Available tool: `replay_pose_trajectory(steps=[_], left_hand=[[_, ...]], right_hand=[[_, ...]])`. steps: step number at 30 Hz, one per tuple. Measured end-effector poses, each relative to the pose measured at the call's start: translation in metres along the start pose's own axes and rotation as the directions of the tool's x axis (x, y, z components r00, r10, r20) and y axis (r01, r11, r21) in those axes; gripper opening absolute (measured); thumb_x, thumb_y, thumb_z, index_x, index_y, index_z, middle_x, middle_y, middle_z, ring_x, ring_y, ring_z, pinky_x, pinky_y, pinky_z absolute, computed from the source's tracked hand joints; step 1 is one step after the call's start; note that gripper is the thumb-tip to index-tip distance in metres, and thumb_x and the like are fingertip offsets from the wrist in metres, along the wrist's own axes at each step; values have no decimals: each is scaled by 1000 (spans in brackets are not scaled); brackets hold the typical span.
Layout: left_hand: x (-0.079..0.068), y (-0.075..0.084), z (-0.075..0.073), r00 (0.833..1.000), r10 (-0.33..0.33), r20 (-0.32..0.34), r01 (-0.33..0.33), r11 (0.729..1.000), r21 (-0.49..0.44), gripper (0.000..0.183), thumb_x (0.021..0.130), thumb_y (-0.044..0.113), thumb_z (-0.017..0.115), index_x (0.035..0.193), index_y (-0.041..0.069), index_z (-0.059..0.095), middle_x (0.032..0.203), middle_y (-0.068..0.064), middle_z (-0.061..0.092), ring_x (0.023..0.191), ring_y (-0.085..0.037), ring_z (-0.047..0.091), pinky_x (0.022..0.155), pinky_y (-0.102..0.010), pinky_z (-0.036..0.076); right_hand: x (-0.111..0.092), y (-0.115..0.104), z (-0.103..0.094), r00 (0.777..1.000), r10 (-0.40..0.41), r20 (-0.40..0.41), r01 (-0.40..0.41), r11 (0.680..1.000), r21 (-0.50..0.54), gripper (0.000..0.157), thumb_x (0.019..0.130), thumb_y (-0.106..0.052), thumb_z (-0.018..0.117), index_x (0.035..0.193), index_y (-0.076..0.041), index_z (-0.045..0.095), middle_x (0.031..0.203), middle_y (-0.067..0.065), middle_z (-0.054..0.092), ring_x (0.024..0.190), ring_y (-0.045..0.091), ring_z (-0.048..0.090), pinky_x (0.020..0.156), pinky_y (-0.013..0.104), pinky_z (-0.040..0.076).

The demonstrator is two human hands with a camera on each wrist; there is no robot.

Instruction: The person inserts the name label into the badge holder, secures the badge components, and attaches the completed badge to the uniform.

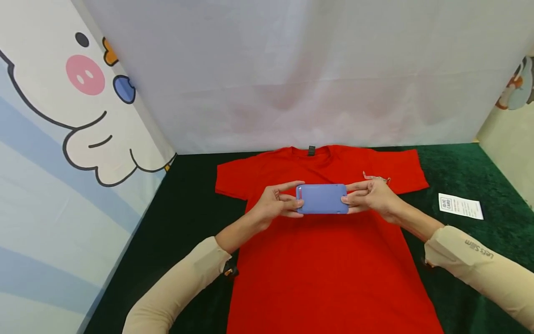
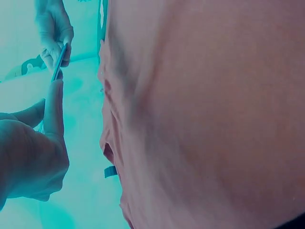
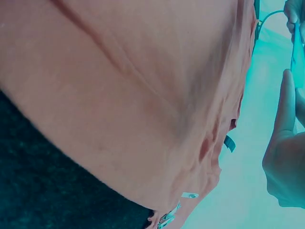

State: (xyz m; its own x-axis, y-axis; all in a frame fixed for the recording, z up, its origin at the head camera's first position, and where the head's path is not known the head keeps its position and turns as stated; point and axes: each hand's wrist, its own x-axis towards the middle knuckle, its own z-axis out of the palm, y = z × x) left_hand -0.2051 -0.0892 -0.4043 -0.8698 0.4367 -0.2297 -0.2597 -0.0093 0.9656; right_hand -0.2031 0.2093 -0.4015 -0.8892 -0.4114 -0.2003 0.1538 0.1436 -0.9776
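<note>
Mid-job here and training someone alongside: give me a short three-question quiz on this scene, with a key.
1. Multiple choice: what do the left hand and right hand hold between them? a) a green cup; b) a flat blue rectangular object; c) a rolled towel.
2. True or false: the white card lies on the dark green surface, off the red shirt.
3. Fill in: the hand nearer the white card is the person's ____ hand.

Key: 1 b; 2 true; 3 right.
</note>
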Motion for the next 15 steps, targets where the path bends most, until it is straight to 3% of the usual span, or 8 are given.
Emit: replay_pose_trajectory(steps=[6,15], left_hand=[[-2,0,1,1000,-15,-10,15,1000,-1,55,97,-2,64,149,10,53,84,-3,75,81,-16,73,83,-43,62],[-2,-1,2,1000,-23,3,23,1000,-6,55,97,-3,64,149,8,52,82,-1,75,80,-14,74,80,-38,63]], right_hand=[[-3,0,-1,1000,7,-4,-7,1000,17,60,102,-7,61,146,22,33,88,-10,78,79,4,76,79,24,63],[-7,-2,-1,1000,28,-13,-27,999,42,61,102,-6,61,147,23,32,88,-9,78,79,6,77,78,27,64]])
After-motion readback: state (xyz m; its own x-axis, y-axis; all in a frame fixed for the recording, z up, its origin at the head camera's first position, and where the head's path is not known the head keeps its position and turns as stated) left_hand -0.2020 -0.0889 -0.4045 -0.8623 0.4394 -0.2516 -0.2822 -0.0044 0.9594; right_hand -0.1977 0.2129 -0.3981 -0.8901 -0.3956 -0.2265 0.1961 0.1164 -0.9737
